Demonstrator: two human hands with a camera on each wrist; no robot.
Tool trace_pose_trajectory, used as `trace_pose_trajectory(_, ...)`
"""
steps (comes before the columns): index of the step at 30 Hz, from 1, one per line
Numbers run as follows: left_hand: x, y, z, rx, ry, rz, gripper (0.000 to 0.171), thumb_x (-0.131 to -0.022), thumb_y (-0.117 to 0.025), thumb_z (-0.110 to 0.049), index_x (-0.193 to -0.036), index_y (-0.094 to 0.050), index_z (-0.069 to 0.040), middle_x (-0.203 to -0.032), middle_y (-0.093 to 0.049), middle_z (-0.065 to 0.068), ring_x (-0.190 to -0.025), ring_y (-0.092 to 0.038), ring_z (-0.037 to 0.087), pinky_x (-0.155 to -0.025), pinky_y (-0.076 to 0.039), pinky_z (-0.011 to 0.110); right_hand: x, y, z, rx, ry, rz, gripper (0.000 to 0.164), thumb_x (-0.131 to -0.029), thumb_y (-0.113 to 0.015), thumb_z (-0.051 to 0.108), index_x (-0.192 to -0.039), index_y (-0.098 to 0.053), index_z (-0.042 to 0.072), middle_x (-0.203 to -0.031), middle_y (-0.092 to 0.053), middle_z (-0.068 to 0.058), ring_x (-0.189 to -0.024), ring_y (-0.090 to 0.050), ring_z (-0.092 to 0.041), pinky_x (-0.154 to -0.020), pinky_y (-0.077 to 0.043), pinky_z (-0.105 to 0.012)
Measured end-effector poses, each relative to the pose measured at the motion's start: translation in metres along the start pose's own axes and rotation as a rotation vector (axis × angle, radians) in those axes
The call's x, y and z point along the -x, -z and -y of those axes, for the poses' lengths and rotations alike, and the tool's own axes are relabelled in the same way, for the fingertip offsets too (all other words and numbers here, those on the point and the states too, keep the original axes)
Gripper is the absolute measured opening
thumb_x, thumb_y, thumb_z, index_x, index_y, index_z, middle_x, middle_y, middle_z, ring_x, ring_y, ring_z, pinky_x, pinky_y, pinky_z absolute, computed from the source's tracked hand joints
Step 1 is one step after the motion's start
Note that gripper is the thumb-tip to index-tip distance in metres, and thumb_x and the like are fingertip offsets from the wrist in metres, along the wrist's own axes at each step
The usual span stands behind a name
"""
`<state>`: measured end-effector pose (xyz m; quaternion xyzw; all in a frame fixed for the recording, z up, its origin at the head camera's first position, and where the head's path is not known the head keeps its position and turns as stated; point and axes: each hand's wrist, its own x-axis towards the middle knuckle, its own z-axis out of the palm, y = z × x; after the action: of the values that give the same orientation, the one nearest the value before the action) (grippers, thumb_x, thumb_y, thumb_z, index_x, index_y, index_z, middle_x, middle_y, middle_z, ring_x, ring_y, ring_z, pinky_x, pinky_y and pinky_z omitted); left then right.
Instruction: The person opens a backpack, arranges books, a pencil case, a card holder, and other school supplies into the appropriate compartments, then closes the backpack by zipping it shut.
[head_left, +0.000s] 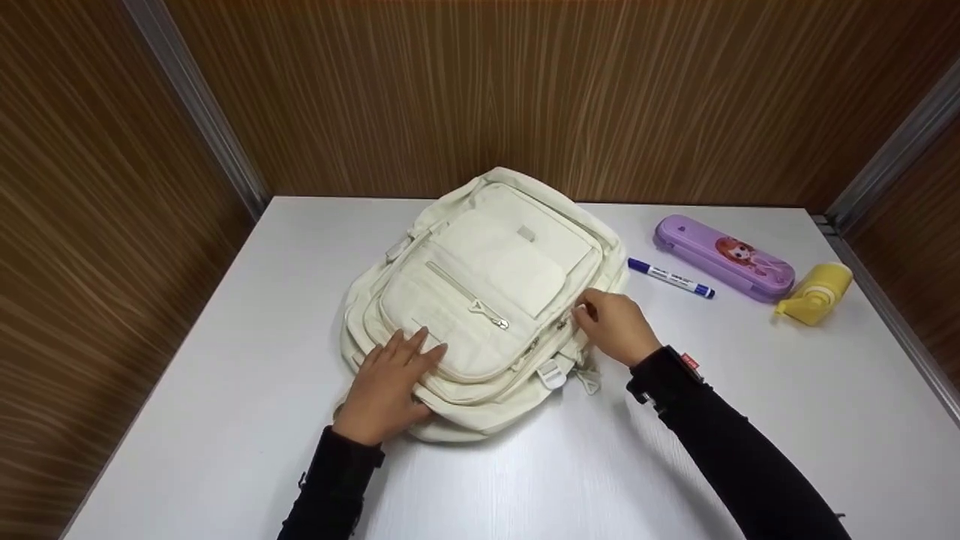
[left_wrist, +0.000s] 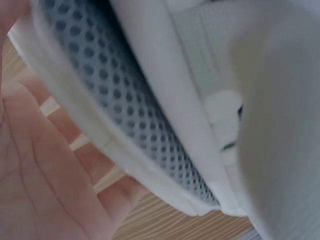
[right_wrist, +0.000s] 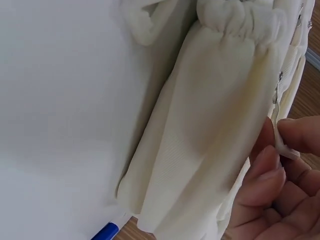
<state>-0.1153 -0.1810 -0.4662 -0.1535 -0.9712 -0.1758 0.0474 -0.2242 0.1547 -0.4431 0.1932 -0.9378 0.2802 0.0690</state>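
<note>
A cream backpack [head_left: 480, 277] lies on the table with its front pocket side up. My left hand [head_left: 386, 386] rests on its near left end, fingers spread over the front and the thumb by the lower edge. In the left wrist view, the palm of the left hand [left_wrist: 45, 165] faces the bag's edge beside a strip of grey mesh [left_wrist: 120, 95]. My right hand [head_left: 611, 322] is at the right side of the bag. Seen from the right wrist, the right hand [right_wrist: 285, 185] pinches a cream zipper pull [right_wrist: 285, 147] between thumb and finger.
Right of the backpack lie a blue-capped marker [head_left: 671, 278], a purple pencil case [head_left: 724, 255] with a cartoon figure, and a yellow bottle [head_left: 816, 292]. They are on the white table [head_left: 247, 360]. Wood-grain panels [head_left: 480, 90] stand behind and at both sides.
</note>
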Motion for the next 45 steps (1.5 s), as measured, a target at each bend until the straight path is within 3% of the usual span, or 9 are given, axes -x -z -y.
trace_pose_trajectory(6,-0.001,-0.008,-0.002,-0.044,-0.003,-0.029,0.082,-0.063,-0.079,-0.020,-0.141,-0.053,-0.025,-0.154,-0.043,0.007,-0.144,-0.032,0.040,-0.116,-0.026,0.057,0.015,-0.005,0.017,0.011,0.070,-0.023,0.009,-0.089,-0.059,0.010,-0.080,-0.060,0.010,-0.063,-0.052,0.004,-0.056,-0.047,-0.011,-0.055,-0.037,-0.027)
trace_pose_trajectory(13,-0.002,-0.014,-0.011,-0.106,-0.034,-0.085,0.083,-0.062,-0.081,-0.025,-0.140,-0.054,-0.023,-0.150,-0.047,0.013,-0.141,-0.035,0.045,-0.113,-0.030,0.058,0.030,-0.018,0.029,0.100,0.136,-0.018,0.013,-0.086,-0.061,0.009,-0.075,-0.057,0.012,-0.061,-0.049,0.006,-0.057,-0.044,-0.010,-0.055,-0.038,-0.029)
trace_pose_trajectory(19,-0.006,-0.018,-0.025,-0.127,-0.067,-0.043,0.088,-0.066,-0.082,-0.026,-0.146,-0.046,-0.025,-0.157,-0.034,0.014,-0.147,-0.025,0.042,-0.119,-0.024,0.055,0.042,-0.028,0.043,0.097,0.195,0.048,0.018,-0.087,-0.062,0.011,-0.071,-0.053,0.015,-0.059,-0.044,0.009,-0.055,-0.042,-0.008,-0.054,-0.038,-0.026)
trace_pose_trajectory(22,-0.009,-0.021,-0.033,-0.155,-0.099,-0.040,0.085,-0.068,-0.081,-0.027,-0.146,-0.047,-0.023,-0.159,-0.033,0.012,-0.147,-0.027,0.041,-0.118,-0.026,0.054,0.048,-0.033,0.054,0.101,0.253,0.076,0.021,-0.086,-0.062,0.012,-0.069,-0.051,0.017,-0.058,-0.042,0.011,-0.055,-0.041,-0.006,-0.054,-0.037,-0.024)
trace_pose_trajectory(26,-0.013,-0.025,-0.045,-0.210,-0.114,-0.053,0.084,-0.068,-0.080,-0.029,-0.145,-0.048,-0.019,-0.156,-0.036,0.015,-0.144,-0.032,0.042,-0.116,-0.031,0.053,0.053,-0.039,0.062,0.135,0.311,0.048,0.022,-0.082,-0.063,0.010,-0.066,-0.049,0.017,-0.058,-0.041,0.011,-0.056,-0.040,-0.007,-0.053,-0.036,-0.024)
trace_pose_trajectory(38,-0.022,-0.039,-0.080,-0.352,-0.027,-0.079,0.087,-0.069,-0.083,-0.036,-0.145,-0.046,-0.015,-0.154,-0.039,0.017,-0.136,-0.042,0.046,-0.104,-0.043,0.051,0.062,-0.041,0.068,0.159,0.285,-0.014,0.023,-0.079,-0.065,0.012,-0.064,-0.048,0.017,-0.054,-0.039,0.013,-0.051,-0.038,-0.005,-0.050,-0.034,-0.025)
trace_pose_trajectory(45,-0.029,-0.050,-0.099,-0.441,0.018,-0.152,0.086,-0.068,-0.082,-0.046,-0.142,-0.050,-0.016,-0.150,-0.046,0.016,-0.130,-0.049,0.043,-0.094,-0.049,0.048,0.055,-0.035,0.062,0.160,0.244,0.003,0.024,-0.077,-0.063,0.008,-0.062,-0.046,0.015,-0.053,-0.035,0.012,-0.049,-0.036,-0.006,-0.048,-0.033,-0.026)
